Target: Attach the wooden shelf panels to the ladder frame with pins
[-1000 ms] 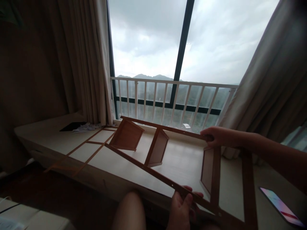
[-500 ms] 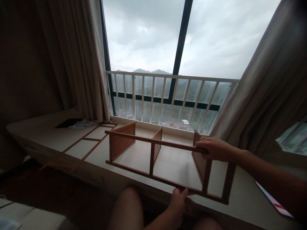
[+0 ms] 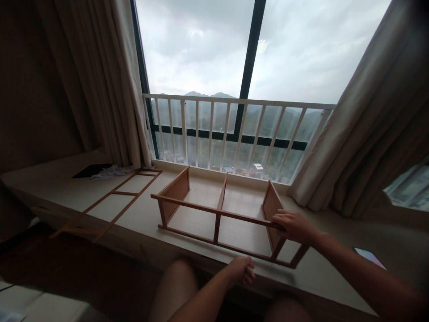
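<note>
A brown wooden shelf frame (image 3: pixel 217 219) lies on its side on the pale window ledge, with three panels standing up from its ladder-like front. My right hand (image 3: pixel 292 223) is closed round the upper rail near its right end. Just below the lower rail, my left hand (image 3: pixel 241 269) is apart from the wood, its fingers loosely bent and spread, with nothing visible in them. Left of the shelf frame lies a separate ladder-like wooden frame (image 3: pixel 124 193), its near end sticking out past the ledge's front edge.
A phone (image 3: pixel 369 258) lies on the ledge (image 3: pixel 331 273) at the right. Crumpled white cloth (image 3: pixel 112 172) and a flat dark item (image 3: pixel 90 170) are at the back left. White railings (image 3: pixel 211 123) and curtains (image 3: pixel 338 147) border the window. My knees are below the ledge's front edge.
The shelf frame has been lowered and tipped back onto the ledge, my right hand still on its upper rail. My left hand has let go of the lower rail and moved slightly left.
</note>
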`<control>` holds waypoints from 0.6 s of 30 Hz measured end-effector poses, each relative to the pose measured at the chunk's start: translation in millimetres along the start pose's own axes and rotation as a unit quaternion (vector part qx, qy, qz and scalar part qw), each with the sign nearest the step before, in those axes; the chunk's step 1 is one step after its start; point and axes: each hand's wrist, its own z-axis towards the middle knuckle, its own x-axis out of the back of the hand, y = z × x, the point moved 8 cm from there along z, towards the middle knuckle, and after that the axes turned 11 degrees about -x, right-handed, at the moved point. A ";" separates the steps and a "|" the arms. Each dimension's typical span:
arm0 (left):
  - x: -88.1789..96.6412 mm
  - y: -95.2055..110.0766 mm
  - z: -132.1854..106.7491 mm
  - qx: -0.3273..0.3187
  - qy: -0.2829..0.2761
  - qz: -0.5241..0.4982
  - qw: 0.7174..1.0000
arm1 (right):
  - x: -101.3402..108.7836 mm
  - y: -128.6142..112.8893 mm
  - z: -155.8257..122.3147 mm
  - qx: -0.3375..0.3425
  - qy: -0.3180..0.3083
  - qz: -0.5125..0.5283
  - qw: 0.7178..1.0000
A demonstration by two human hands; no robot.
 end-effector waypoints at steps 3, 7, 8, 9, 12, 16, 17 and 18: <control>4.2 -3.9 -23.5 -0.004 -0.033 0.035 0.999 | -13.6 2.6 -5.9 0.004 0.001 0.006 1.000; 23.7 -22.2 -75.8 -0.010 -0.031 0.090 0.995 | -18.1 6.2 -8.2 0.002 0.009 0.026 1.000; 35.0 -24.6 -90.5 -0.023 -0.006 0.116 0.993 | -17.9 6.7 -7.8 0.001 0.009 0.030 1.000; 48.8 -24.1 -105.8 -0.046 0.032 0.145 0.988 | -17.2 7.5 -7.4 -0.003 0.008 0.033 0.999; 88.1 -10.6 -155.1 -0.108 0.147 0.227 0.957 | -11.2 16.1 -10.2 -0.049 0.007 0.054 0.997; 102.4 26.0 -207.2 -0.157 0.164 0.363 0.904 | 4.4 31.4 -41.3 -0.161 0.064 0.101 0.980; 103.8 33.6 -216.8 -0.147 0.167 0.407 0.886 | 6.8 32.5 -55.6 -0.195 0.096 0.107 0.970; 105.7 39.6 -225.6 -0.130 0.171 0.447 0.868 | 5.6 31.7 -71.9 -0.233 0.124 0.117 0.957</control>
